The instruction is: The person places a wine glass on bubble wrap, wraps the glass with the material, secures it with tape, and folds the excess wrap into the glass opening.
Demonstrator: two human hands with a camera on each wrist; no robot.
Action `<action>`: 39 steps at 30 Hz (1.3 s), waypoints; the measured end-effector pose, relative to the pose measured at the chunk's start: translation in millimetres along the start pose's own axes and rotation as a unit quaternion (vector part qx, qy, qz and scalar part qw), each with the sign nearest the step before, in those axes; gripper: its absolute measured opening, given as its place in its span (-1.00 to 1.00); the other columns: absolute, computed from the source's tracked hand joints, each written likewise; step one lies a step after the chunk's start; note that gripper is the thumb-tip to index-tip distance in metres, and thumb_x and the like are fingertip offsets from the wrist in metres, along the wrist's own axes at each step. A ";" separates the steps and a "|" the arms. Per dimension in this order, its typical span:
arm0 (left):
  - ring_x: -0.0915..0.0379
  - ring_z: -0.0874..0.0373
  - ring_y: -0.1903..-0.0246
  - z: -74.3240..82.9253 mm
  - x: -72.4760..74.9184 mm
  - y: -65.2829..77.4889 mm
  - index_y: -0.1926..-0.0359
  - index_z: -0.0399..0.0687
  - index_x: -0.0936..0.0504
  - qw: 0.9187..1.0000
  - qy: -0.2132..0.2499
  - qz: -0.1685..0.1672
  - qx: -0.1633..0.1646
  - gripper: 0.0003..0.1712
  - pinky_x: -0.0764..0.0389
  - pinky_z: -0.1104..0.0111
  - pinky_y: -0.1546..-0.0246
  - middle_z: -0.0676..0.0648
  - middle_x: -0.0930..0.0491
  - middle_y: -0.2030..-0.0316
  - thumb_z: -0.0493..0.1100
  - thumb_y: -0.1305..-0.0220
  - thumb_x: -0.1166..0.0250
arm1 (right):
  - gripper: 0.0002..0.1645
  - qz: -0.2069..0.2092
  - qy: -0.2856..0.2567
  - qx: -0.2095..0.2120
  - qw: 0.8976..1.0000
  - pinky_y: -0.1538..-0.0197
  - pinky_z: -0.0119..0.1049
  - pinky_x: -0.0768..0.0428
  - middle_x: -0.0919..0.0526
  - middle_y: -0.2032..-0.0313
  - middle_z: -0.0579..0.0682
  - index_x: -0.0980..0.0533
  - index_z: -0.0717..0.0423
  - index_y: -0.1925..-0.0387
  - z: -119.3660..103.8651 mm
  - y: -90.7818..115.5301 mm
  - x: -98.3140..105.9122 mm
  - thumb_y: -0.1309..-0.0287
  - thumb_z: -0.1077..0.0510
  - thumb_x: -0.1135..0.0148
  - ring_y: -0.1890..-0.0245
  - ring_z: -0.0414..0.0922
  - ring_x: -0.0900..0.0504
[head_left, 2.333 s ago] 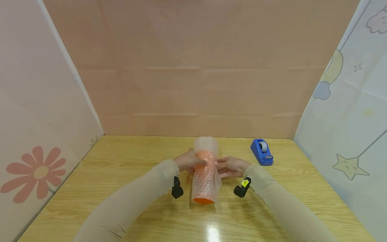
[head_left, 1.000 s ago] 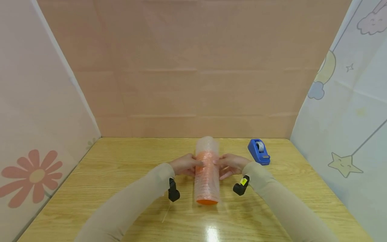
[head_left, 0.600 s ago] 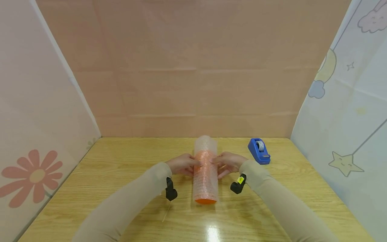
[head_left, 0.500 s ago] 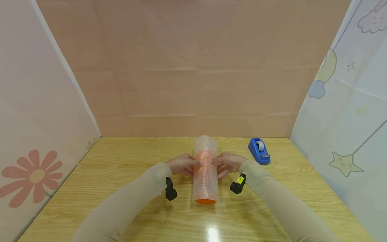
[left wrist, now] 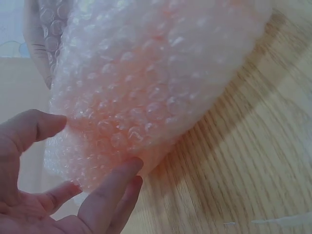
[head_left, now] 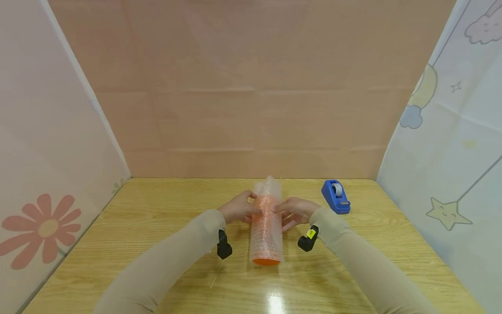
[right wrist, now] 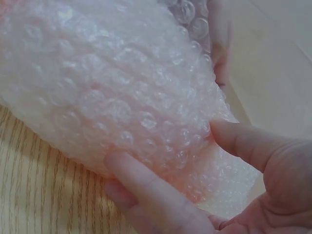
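Observation:
An orange cylinder (head_left: pixel 266 262) lies on the table inside a layer of clear bubble wrap (head_left: pixel 266 237), its flat near end showing orange. At the far end the wrap extends past the orange part and is creased. My left hand (head_left: pixel 238 207) holds the roll's left side, thumb on top, one finger raised toward the far end. From the right, my right hand (head_left: pixel 299 210) grips the roll, thumb on top and fingers low along its side. Both wrist views show fingertips against the bubbled film (left wrist: pixel 146 92), and the undersides of the roll are hidden.
A blue tape dispenser (head_left: pixel 336 197) with a roll of clear tape stands at the back right of the wooden table (head_left: pixel 164 196). A thin pale strip (head_left: pixel 216 275) lies near the left wrist. Fabric walls enclose the back and both sides.
The loose wrap flap on the right now lies round the cylinder. My right thumb has moved onto the top. A left finger has lifted toward the far end, where the wrap's edge has creased.

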State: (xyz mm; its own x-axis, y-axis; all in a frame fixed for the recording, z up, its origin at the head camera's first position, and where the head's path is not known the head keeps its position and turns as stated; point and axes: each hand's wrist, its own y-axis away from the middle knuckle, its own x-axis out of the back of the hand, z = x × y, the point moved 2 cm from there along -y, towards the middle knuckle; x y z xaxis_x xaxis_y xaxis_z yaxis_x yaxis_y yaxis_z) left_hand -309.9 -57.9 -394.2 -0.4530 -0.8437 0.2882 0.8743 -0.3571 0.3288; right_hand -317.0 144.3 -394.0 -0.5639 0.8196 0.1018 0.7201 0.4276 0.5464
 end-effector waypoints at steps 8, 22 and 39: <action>-0.60 -0.03 0.14 0.0 2.2 0.2 -0.26 -0.16 -0.22 1.000 0.014 -0.016 0.012 -0.29 -0.66 0.15 0.12 -0.24 -0.47 -0.04 -0.05 -0.22 -0.36 | -0.57 0.001 0.002 -0.007 1.000 0.22 -0.17 -0.70 -0.55 0.09 0.24 -0.41 0.38 -0.06 -0.4 -1.7 0.3 -0.35 0.10 -0.11 0.20 0.04 -0.65; -0.58 -0.05 0.16 -1.9 -4.7 -1.1 -0.22 -0.17 -0.20 1.000 0.009 0.009 0.009 -0.26 -0.66 0.13 0.13 -0.27 -0.43 -0.04 -0.13 -0.15 -0.43 | -0.59 0.010 0.001 -0.011 1.000 0.22 -0.16 -0.70 -0.55 0.08 0.24 -0.42 0.39 -0.04 -0.6 -3.5 -0.1 -0.34 0.12 -0.12 0.21 0.04 -0.64; -0.49 0.00 0.06 0.2 -12.5 4.7 -0.29 -0.45 -0.20 0.998 -0.006 0.051 0.047 -0.09 -0.60 0.14 0.04 -0.29 -0.34 -0.21 -0.05 -0.10 -0.44 | -0.59 0.005 0.003 0.001 1.000 0.21 -0.16 -0.70 -0.55 0.09 0.23 -0.44 0.40 -0.06 -0.8 0.6 -1.2 -0.35 0.14 -0.09 0.21 0.04 -0.64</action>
State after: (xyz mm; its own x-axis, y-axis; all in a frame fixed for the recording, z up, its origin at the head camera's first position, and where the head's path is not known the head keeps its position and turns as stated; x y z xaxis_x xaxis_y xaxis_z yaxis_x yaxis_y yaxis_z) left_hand -300.2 -49.0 -396.1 -0.3651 -0.8688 0.3345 0.8960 -0.2304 0.3797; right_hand -316.2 143.3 -393.1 -0.5589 0.8215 0.1129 0.7272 0.4202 0.5428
